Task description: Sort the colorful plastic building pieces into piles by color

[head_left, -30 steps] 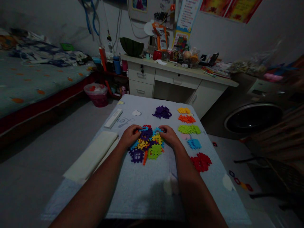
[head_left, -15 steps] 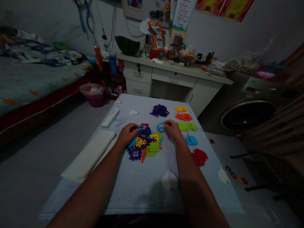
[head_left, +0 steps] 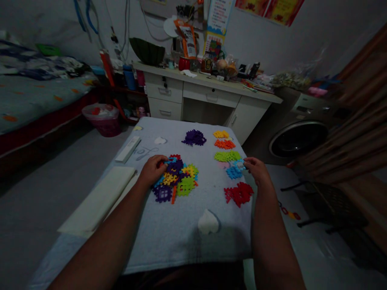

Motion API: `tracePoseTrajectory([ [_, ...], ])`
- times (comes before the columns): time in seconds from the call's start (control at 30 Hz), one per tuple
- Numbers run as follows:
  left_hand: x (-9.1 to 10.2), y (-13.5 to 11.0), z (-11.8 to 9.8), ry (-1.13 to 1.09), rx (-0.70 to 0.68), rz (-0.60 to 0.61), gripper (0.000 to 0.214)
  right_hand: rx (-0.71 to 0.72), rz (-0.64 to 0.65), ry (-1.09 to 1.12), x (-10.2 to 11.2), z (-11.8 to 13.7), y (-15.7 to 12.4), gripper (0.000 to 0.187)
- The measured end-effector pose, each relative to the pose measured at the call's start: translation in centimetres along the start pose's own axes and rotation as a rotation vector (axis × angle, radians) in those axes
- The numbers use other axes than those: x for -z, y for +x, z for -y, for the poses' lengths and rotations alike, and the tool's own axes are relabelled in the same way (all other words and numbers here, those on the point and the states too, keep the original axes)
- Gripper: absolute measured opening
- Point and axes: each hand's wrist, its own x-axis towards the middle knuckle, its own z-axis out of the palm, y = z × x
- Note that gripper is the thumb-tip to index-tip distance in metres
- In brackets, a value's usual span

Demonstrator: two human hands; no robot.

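Note:
My right hand [head_left: 256, 167] pinches a light blue toothed plastic building piece [head_left: 240, 164] by its edge. It is above the small blue pile [head_left: 234, 172] on the right of the cloth-covered table [head_left: 208, 249]. My left hand [head_left: 153, 170] rests at the left edge of a mixed heap of interlocking pieces [head_left: 169, 178] in purple, yellow, green, blue, orange and red. Its fingers are curled together at the heap, and what they grip is hidden. Sorted by colour along the right side lie yellow [head_left: 221, 134], orange [head_left: 224, 143], green [head_left: 227, 156] and red [head_left: 240, 194] pieces.
A purple pile [head_left: 194, 137] lies at the table's far middle. On the left are a long white box [head_left: 128, 149] and a folded pale sheet [head_left: 98, 199]. Beyond stand a cluttered desk [head_left: 208, 94], a washing machine [head_left: 298, 129] and a pink bin [head_left: 102, 121].
My right hand has carried the light blue piece rightward, from beside the mixed heap to the blue pile. My left hand stays at the heap's left edge. The view has turned slightly right.

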Motion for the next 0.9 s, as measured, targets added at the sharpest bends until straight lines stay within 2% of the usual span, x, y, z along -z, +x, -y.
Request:
tracePoseTrajectory([
  [0.17,0.1,-0.1,-0.4,0.040,-0.015,0.017,0.028,-0.067,-0.061,-0.001,0.5,-3.7,0.1,0.027],
  [0.3,0.1,-0.2,-0.6,0.027,0.020,0.008,0.030,0.001,-0.081,-0.151,0.2,-5.5,0.5,0.024],
  [0.4,0.2,-0.2,-0.7,0.027,0.029,0.016,0.030,0.057,-0.086,-0.313,0.1,-5.6,0.5,0.021],
  [0.57,0.2,-0.1,-0.6,0.038,0.019,0.023,0.026,0.133,-0.131,-0.513,0.1,-4.5,0.1,0.019],
  [0.67,0.1,0.0,-0.3,0.023,0.020,0.012,0.025,0.179,-0.190,-0.507,-0.3,-3.3,-0.3,0.023],
  [0.73,0.0,0.0,-0.1,0.014,0.018,0.012,0.024,0.245,-0.178,-0.468,-1.3,-2.0,-0.6,0.023],
  [0.83,-0.1,0.0,0.0,-0.011,0.006,0.016,0.020,0.358,-0.057,-0.370,-4.1,0.5,-1.8,0.021],
  [0.9,0.0,0.0,-0.1,-0.028,0.011,0.020,0.016,0.431,0.108,-0.300,-6.6,2.2,-3.1,0.019],
])
